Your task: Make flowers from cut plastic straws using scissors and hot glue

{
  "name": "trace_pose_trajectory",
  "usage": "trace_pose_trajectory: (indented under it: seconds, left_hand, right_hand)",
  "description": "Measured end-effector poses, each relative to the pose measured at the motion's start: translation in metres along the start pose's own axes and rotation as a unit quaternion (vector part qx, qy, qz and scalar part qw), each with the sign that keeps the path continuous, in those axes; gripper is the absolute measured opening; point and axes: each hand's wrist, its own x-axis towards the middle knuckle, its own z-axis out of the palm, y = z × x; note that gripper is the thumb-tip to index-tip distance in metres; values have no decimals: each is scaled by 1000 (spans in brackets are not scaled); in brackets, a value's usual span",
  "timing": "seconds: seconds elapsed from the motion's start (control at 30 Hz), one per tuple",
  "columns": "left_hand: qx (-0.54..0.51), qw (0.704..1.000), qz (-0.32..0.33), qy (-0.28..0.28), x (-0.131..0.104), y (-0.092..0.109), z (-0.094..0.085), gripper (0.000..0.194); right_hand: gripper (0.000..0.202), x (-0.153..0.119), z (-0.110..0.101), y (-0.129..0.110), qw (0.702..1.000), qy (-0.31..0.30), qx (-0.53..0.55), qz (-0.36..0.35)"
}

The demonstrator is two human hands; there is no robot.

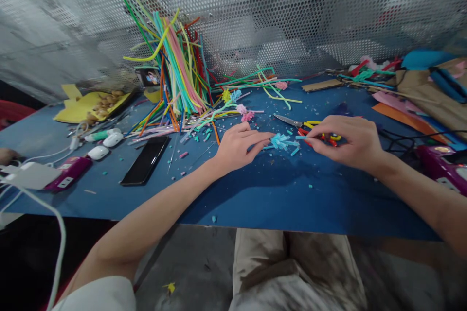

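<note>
My left hand (239,148) is closed in a pinch at the left end of a light-blue pipe-cleaner cluster (281,141), made of short fuzzy pieces bunched like a flower. Between thumb and forefinger, my right hand (346,143) holds a short light-blue pipe-cleaner piece (301,138), its free end pointing left at the cluster. Whether the two touch I cannot tell. Scissors (288,120) lie just behind, their yellow handles partly hidden by my right hand. Red handles (302,132) show beside them.
A tall bundle of coloured pipe cleaners (178,68) stands at the back. A phone (145,160) lies left of my left hand, near white chargers (32,175) and cables. Small pink and yellow flowers (247,116) and cut scraps are scattered behind. Coloured paper (397,119) lies right.
</note>
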Motion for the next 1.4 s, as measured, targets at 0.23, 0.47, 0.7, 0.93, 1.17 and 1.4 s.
trace_pose_trajectory:
  seconds: [0.23,0.47,0.7,0.93,1.17,1.4]
  left_hand:
    - [-24,999,23,3,2,0,-3,25]
    - [-31,999,30,3,-1,-3,-2,24]
    - [-31,999,23,1,0,-3,-2,25]
    - [-35,999,32,7,-1,-5,0,21]
    - [-47,998,44,20,0,-4,2,17]
    - [-49,998,46,18,1,-5,3,17]
  right_hand:
    - [6,7,-2,-3,998,-19,63,17]
    - [17,11,9,4,941,-68,288,166]
    - [17,12,15,13,960,-86,211,161]
    - [23,10,7,8,972,-91,129,176]
    - [15,13,10,18,981,-20,113,159]
    - [13,14,20,13,896,-28,381,227]
